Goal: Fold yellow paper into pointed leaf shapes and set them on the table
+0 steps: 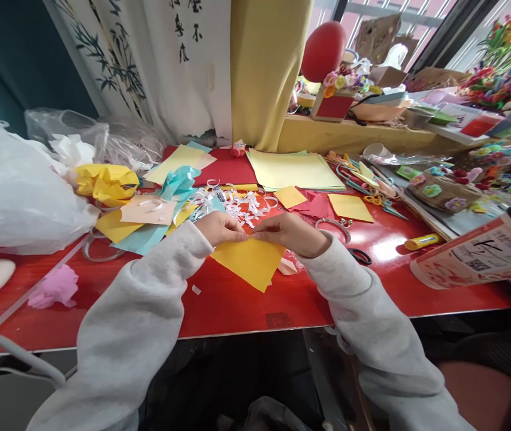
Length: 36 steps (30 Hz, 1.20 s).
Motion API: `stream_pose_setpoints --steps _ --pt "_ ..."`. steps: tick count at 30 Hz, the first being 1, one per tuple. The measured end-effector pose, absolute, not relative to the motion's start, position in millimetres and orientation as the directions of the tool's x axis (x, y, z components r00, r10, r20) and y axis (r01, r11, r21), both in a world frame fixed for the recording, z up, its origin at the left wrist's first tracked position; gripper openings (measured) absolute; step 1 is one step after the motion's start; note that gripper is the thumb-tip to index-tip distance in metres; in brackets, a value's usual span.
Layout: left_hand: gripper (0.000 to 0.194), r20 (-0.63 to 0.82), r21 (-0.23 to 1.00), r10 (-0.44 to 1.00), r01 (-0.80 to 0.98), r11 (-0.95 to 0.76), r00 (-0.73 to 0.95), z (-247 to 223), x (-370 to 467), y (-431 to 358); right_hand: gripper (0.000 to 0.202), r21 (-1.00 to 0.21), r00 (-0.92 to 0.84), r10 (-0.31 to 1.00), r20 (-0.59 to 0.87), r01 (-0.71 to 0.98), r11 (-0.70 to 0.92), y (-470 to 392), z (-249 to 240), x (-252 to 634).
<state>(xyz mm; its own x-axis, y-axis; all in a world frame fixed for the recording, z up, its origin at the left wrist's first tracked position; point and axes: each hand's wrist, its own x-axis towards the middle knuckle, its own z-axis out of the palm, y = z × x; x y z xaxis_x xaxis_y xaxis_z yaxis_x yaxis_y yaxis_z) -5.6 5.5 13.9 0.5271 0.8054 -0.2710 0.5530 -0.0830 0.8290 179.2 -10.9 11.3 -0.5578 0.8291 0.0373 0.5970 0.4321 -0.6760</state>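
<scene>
2 hands (220, 228) (292, 233) close tog., pinching flat yellow paper (253, 263) w/ pointed corner, over glossy red tabletop (237, 317).

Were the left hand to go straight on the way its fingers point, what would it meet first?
Probably the right hand, whose fingertips face it at the yellow paper; exact depth is unclear.

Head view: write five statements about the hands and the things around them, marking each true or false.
1. The left hand and right hand both hold the yellow sheet. True.
2. The sleeves are dark green. False: they are light grey.
3. White paper strips lie beyond the hands. True.
4. The crumpled pink piece lies right of the sheet. False: it lies left of it.
5. The cup with a white label is on the right. True.
</scene>
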Motion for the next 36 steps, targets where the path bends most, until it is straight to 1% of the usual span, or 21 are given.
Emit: stream_pose_setpoints --steps 4,8,10,15,22,25,28,31,36 --pt "0.028 -0.277 0.843 0.801 0.534 -0.063 0.531 13.5 -5.9 3.9 0.020 -0.629 -0.550 0.834 0.046 0.632 0.452 -12.8 13.6 178.4" --pt "0.033 -0.270 0.789 0.773 0.592 -0.163 0.574 11.8 -7.2 4.6 0.015 -0.636 -0.543 0.836 0.077 0.619 0.460 -14.6 14.3 176.6" --pt "0.035 -0.271 0.781 0.766 0.598 -0.179 0.583 10.2 -7.3 5.2 0.014 -0.647 -0.545 0.835 0.076 0.611 0.457 -15.3 14.8 176.1" --pt "0.035 -0.286 0.796 0.792 0.593 -0.117 0.540 8.0 -5.8 5.3 0.019 -0.645 -0.592 0.806 0.005 0.614 0.454 -16.7 17.4 176.5" --pt "0.036 -0.287 0.838 0.815 0.544 -0.040 0.503 12.1 -6.4 4.6 0.016 -0.629 -0.510 0.852 0.115 0.627 0.460 -16.0 15.9 177.7" --pt "0.032 -0.273 0.853 0.826 0.521 -0.030 0.493 11.7 -6.3 5.0 0.018 -0.652 -0.537 0.839 0.093 0.604 0.458 -15.6 15.4 178.2" --pt "0.030 -0.266 0.851 0.826 0.524 -0.042 0.497 11.3 -5.3 4.9 0.017 -0.635 -0.540 0.838 0.080 0.621 0.460 -16.2 16.5 178.0" --pt "0.034 -0.286 0.837 0.823 0.547 -0.035 0.491 11.9 -4.8 4.5 0.015 -0.600 -0.497 0.860 0.113 0.656 0.458 -16.6 17.4 177.2" --pt "0.034 -0.290 0.839 0.813 0.544 -0.037 0.504 14.5 -5.8 4.6 0.014 -0.623 -0.480 0.864 0.152 0.632 0.461 -15.6 16.4 175.6"
